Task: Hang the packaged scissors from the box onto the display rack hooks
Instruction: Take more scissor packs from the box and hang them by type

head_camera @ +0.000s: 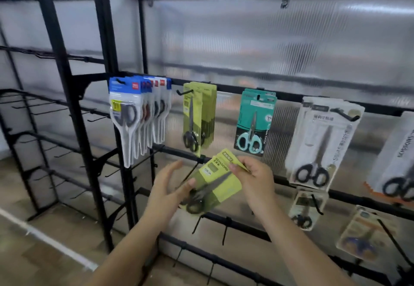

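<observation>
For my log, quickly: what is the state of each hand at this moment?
Left hand: fingers mostly straight, thumb on the yellow-green scissors pack near its lower end; supports it.
Right hand: pinches the top edge of the same pack.

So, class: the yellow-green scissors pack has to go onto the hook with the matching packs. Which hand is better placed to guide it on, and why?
Probably the right hand: it pinches the yellow-green pack at its top end, the end that hangs on the matching packs. The left hand only supports the handle end.
</observation>
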Tool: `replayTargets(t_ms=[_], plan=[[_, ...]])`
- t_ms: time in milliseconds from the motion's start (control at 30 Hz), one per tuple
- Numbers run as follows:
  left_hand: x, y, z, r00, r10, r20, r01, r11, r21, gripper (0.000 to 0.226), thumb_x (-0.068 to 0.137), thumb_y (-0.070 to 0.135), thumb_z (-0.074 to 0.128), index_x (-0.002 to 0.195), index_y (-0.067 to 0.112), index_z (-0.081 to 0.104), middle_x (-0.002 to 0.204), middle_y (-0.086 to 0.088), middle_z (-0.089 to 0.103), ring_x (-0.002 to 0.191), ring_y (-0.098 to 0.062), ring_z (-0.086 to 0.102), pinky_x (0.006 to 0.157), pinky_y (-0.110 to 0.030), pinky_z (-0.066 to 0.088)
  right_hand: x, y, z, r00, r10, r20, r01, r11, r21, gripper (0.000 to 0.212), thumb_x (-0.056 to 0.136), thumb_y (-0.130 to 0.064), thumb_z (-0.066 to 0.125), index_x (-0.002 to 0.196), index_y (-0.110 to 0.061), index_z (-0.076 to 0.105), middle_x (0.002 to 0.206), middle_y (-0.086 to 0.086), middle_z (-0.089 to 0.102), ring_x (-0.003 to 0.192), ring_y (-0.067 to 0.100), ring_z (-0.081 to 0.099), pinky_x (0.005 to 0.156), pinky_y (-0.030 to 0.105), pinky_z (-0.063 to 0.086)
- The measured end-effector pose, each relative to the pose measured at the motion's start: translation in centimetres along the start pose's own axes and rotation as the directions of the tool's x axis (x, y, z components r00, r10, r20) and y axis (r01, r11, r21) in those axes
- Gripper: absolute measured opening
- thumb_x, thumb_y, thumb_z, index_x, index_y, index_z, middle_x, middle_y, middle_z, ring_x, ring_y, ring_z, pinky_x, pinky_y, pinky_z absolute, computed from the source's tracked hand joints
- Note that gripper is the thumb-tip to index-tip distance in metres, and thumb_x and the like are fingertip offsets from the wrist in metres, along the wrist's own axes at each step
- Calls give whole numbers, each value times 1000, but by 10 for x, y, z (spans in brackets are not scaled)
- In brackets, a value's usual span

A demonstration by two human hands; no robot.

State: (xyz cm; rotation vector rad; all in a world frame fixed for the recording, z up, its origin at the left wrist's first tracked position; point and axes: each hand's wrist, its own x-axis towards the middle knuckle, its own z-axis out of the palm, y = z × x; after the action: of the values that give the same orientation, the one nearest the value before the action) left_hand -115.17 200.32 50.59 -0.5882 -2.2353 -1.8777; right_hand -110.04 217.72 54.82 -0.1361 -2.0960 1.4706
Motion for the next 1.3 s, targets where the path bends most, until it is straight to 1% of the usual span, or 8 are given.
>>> replayTargets(t_ms=[100,167,267,333,467,767,1033,1300], plan=[[22,14,-4,979,87,183,-70,993,-93,19,88,11,63,100,25,63,86,19,69,79,12,60,66,-4,43,10,-23,22,988,-102,114,123,971,-204,18,90,-17,59,80,-30,66,68,-15,61,61,-6,52,55,8,38],[37,18,-7,983,69,170,-50,992,-117,17,91,5,58,84,19,65,66,18,66,61,9,58,55,-6,42,20,-37,34,967,-206,151,252,864,-435,18,92,-21,56,106,-19,68,88,-9,67,75,0,56,64,14,38],[60,17,-12,1000,6,23,-2,984,-178,14,92,5,56,80,7,63,65,9,63,64,-4,57,61,-16,42,35,-56,43,933,-350,80,305,653,-693,32,95,-18,50,126,-14,57,118,1,61,106,17,55,87,28,41],[74,19,-18,996,-15,-83,-3,978,-208,17,94,10,56,80,1,58,69,-3,53,65,-14,48,62,-25,37,41,-65,46,918,-396,28,291,622,-726,33,93,-14,49,126,-12,56,122,1,57,113,18,50,95,30,38],[101,35,-32,987,8,-159,-50,964,-263,22,96,18,53,74,19,55,64,7,50,50,4,43,51,-15,34,42,-71,54,919,-395,-15,264,643,-719,31,90,-7,52,120,-10,61,116,2,58,110,19,50,94,33,39],[134,33,-35,995,-69,-69,51,971,-235,20,96,30,52,80,19,58,78,1,61,71,-13,55,65,-27,43,33,-59,66,958,-283,-39,144,596,-790,28,93,-11,50,118,-14,63,115,-1,58,107,14,49,87,20,33],[195,45,-26,972,-161,169,177,981,-81,18,96,20,48,79,19,54,68,3,50,58,-9,44,52,-22,33,31,-64,78,967,-245,-74,67,520,-852,27,94,-16,49,118,-18,62,115,-4,59,109,11,47,89,18,33],[178,16,-41,975,125,185,-183,921,344,16,89,21,58,103,13,61,102,-4,63,95,-22,60,72,-30,46,26,-68,96,974,-217,-64,52,489,-871,31,95,-20,46,124,-20,57,119,-4,56,110,10,48,93,21,37]])
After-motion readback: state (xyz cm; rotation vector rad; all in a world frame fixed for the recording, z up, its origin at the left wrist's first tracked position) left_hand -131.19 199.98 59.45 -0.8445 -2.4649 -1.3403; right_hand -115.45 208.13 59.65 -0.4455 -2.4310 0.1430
